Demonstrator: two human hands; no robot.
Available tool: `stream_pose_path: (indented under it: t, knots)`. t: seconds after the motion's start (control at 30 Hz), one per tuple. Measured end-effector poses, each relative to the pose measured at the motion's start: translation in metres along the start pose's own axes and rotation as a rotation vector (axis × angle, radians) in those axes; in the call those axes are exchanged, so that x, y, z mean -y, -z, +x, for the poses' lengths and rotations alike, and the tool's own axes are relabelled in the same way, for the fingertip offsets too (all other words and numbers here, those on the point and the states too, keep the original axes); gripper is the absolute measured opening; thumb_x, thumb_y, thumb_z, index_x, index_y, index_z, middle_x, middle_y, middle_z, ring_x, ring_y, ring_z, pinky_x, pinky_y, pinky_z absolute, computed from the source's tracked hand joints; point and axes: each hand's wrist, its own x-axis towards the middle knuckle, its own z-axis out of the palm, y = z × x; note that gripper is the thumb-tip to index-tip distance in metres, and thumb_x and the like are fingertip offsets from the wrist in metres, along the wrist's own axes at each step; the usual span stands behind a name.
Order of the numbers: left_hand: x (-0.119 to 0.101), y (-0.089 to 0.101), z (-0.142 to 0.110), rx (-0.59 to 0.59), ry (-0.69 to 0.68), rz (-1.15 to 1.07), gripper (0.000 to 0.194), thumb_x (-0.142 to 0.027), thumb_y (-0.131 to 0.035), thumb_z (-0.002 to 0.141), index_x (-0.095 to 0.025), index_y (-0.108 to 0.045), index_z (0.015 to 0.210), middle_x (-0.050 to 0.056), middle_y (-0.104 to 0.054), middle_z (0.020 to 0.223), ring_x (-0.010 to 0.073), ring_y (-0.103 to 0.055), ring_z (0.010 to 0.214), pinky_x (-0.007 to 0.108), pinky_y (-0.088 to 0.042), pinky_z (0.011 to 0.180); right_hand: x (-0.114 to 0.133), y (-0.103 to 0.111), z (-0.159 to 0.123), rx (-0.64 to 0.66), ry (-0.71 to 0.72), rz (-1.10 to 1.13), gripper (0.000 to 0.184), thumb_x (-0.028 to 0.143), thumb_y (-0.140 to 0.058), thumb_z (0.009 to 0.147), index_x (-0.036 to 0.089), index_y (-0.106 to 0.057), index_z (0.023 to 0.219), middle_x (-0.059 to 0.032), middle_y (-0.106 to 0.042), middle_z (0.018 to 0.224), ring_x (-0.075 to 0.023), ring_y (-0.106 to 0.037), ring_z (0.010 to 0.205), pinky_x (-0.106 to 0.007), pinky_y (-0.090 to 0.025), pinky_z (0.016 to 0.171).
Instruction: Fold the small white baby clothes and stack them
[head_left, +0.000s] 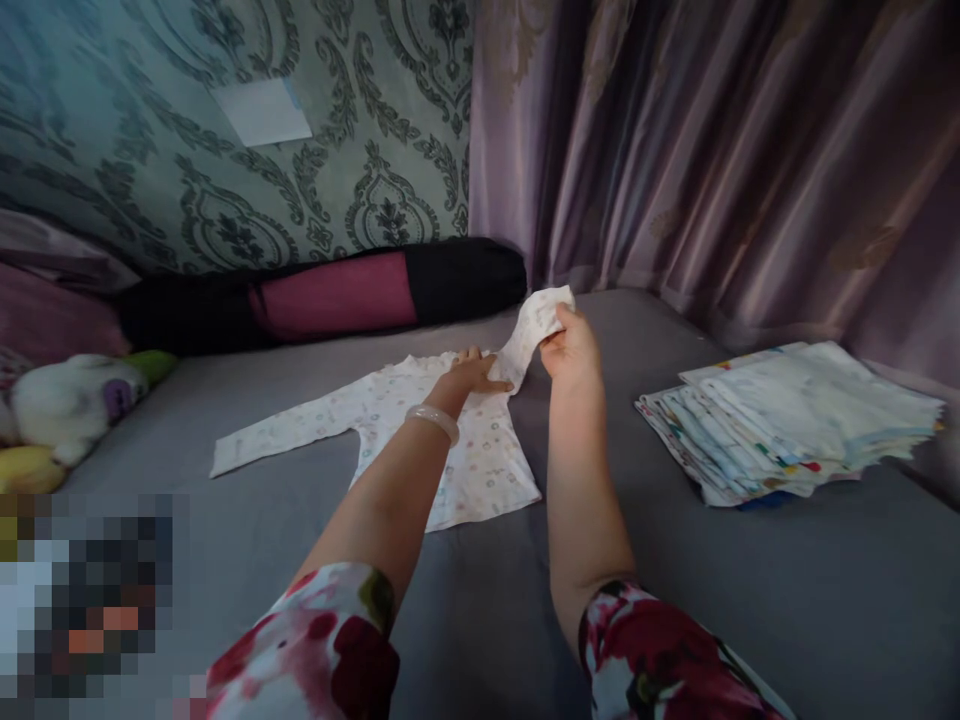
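Observation:
A small white long-sleeved baby shirt (480,455) with a faint print lies flat on the grey bed surface (675,580). My left hand (474,373), a clear bangle on its wrist, presses flat on the shirt's right shoulder with fingers stretched out. My right hand (571,343) is closed on the shirt's right sleeve (534,325) and holds it lifted above the bed. The shirt's left sleeve lies stretched out to the left.
A stack of folded white and coloured cloths (787,420) lies at the right. A black and pink bolster (330,295) runs along the wallpapered wall. A plush toy (71,400) sits at the left edge. Purple curtains (712,150) hang behind.

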Motion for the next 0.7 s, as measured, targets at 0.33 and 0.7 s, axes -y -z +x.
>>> stream_pose_path:
  t: [0.33,0.7]
  knots:
    - [0.011,-0.005,-0.003,-0.057,0.058,-0.199,0.090,-0.067,-0.067,0.069,-0.022,-0.042,0.144,0.018,-0.043,0.144,0.0401,-0.038,0.135,0.049,-0.034,0.107,-0.021,-0.011,-0.005,0.002,-0.081,0.038,0.019,0.015,-0.058,0.083,0.021,-0.060,0.100,0.0000,-0.069,0.081,-0.0144,-0.067,0.078,-0.028,-0.057,0.071]
    - [0.072,-0.034,-0.083,-0.611,0.478,-1.260,0.039,-0.035,-0.064,0.084,-0.013,-0.058,0.115,0.008,-0.065,0.093,0.0147,-0.065,0.081,0.027,-0.053,0.075,-0.066,-0.043,-0.026,0.085,-0.179,-0.060,0.017,0.015,-0.057,0.080,0.024,-0.055,0.094,0.0027,-0.067,0.083,-0.0133,-0.067,0.078,-0.028,-0.055,0.071]
